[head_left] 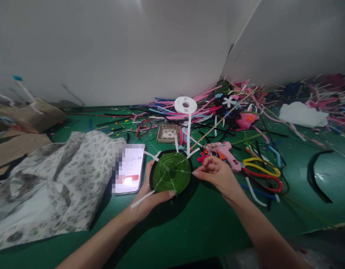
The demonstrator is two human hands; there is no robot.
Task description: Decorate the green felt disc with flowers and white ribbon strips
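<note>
Green coiled disc, crossed by white strips, held just above the green table in front of you. Your left hand cups it from below, thumb pressed on its lower rim. Your right hand meets the right rim with fingertips bunched together; what they pinch cannot be told. Phone lies just left; pink glue gun lies behind the right hand.
</note>
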